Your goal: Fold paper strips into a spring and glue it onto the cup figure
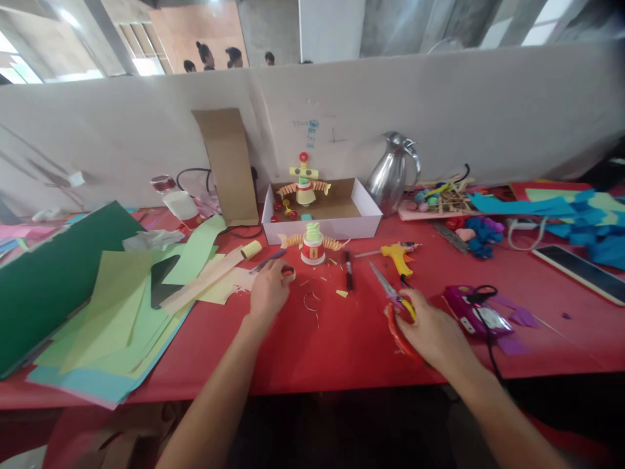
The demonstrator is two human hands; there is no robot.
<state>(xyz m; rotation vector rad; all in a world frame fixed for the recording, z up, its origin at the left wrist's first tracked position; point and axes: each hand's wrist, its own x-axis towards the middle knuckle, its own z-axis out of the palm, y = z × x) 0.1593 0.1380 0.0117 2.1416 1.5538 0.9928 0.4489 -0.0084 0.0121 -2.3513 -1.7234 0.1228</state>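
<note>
My left hand (267,291) rests on the red table (342,345), its fingers closed around a small red ring-shaped piece (288,271). Just beyond it stands a little paper figure (312,243) with a red-and-white body and folded yellow arms. My right hand (430,329) lies on the handles of red-and-yellow scissors (388,290), whose blades point away to the left. A black marker (348,270) lies between the two hands. A second paper figure (303,184) stands in a white cardboard box (319,228).
Green and yellow paper sheets (112,306) cover the left of the table. A yellow glue gun (398,255), a purple tool (471,309), a steel jug (393,172), blue paper scraps (561,212) and a phone (579,272) lie to the right. A white partition (439,111) runs behind.
</note>
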